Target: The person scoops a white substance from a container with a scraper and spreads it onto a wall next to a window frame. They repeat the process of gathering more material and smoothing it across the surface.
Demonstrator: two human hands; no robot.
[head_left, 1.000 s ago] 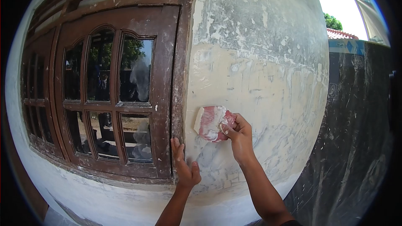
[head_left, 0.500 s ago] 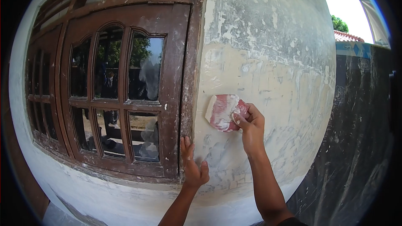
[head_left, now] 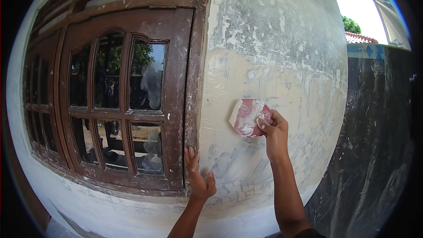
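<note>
Between the thumb and fingers of my right hand (head_left: 276,133) is a red plastic putty scraper (head_left: 245,115), its face smeared with white putty. Its pale front edge points left, close to the cream, freshly coated part of the wall (head_left: 229,77). Lower and to the left, my left hand (head_left: 200,178) rests with fingers stretched upward against the brown wooden window frame (head_left: 192,119), thumb apart over the wall. That hand holds nothing. White specks dot its fingers.
A brown wooden window (head_left: 176,88) with dark glass panes fills the left side. Above the cream coat, the wall is grey and patchy (head_left: 273,22). On the right hangs a dark, stained sheet (head_left: 374,128), with a tiled roof (head_left: 359,38) behind it.
My right hand and the putty scraper have moved to the right along the wall, away from the window frame. My left hand stays at the frame while the view shifts slightly.
</note>
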